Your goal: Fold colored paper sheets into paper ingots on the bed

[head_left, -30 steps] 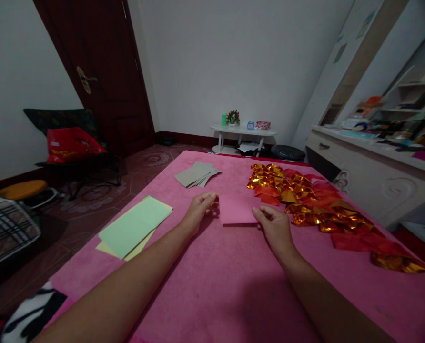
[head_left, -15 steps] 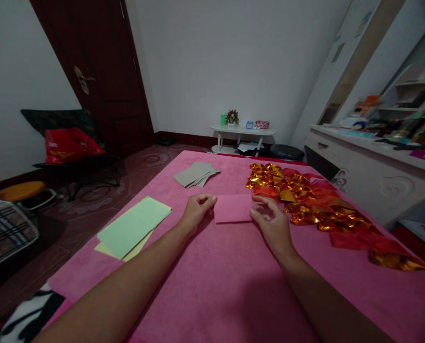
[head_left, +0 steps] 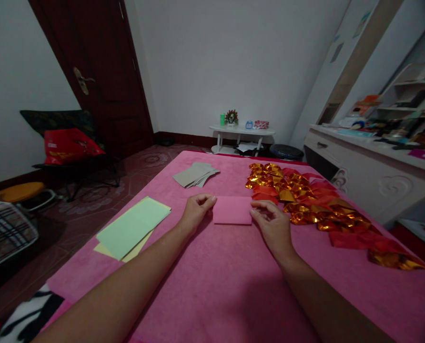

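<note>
A small pink sheet of paper (head_left: 232, 211) lies on the pink cloth-covered table (head_left: 216, 286). My left hand (head_left: 195, 213) pinches its left edge, fingers curled together. My right hand (head_left: 272, 223) pinches its right edge with thumb and fingers. Both forearms reach in from the bottom of the view. The sheet looks folded into a low rectangle between the two hands.
Green and yellow sheets (head_left: 132, 227) lie at the left of the table. A fan of grey-beige sheets (head_left: 195, 174) lies further back. A long heap of folded gold and red foil pieces (head_left: 316, 205) runs down the right side. A white cabinet (head_left: 369, 176) stands to the right.
The pink sheet has become lower and narrower between my hands, and it has shifted slightly left. My right hand moved in towards its right edge.
</note>
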`<state>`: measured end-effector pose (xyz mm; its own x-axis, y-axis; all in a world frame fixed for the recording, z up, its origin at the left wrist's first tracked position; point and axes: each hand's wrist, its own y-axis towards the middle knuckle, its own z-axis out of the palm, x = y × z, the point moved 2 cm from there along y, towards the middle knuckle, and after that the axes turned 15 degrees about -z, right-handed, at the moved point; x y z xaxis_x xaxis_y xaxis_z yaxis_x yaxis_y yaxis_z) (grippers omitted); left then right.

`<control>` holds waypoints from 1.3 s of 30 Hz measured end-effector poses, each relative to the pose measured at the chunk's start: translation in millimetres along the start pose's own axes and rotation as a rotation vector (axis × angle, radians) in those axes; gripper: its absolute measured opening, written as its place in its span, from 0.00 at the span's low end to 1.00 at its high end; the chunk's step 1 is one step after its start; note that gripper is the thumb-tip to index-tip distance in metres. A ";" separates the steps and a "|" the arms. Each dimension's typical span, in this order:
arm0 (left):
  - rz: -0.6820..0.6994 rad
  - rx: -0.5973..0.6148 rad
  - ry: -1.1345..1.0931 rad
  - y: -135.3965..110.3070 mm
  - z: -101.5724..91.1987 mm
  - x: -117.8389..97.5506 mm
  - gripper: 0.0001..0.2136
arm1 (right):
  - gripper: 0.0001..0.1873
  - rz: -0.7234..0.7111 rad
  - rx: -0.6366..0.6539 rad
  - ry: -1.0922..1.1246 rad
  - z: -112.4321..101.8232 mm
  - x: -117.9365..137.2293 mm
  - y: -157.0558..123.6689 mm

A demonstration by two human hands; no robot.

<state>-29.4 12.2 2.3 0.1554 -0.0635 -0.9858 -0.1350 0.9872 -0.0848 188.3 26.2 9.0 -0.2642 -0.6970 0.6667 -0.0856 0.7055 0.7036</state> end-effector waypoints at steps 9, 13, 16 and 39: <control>-0.004 0.014 0.026 3.0 -1.6 4.7 0.15 | 0.13 0.104 -0.037 0.073 3.2 -2.2 -1.8; -0.012 0.010 0.012 4.3 -1.7 6.3 0.16 | 0.16 0.087 -0.044 0.116 3.2 -2.0 -1.2; -0.015 0.004 0.013 3.8 -1.4 5.5 0.16 | 0.18 0.067 -0.036 0.122 3.2 -1.2 -0.5; -0.029 0.025 0.019 3.4 -0.3 5.9 0.15 | 0.09 0.141 0.106 0.127 9.6 -5.9 -3.0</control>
<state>-29.2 15.2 -3.8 0.1405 -0.0942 -0.9856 -0.1061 0.9883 -0.1096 180.9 29.4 0.6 -0.1580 -0.5966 0.7868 -0.1584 0.8018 0.5762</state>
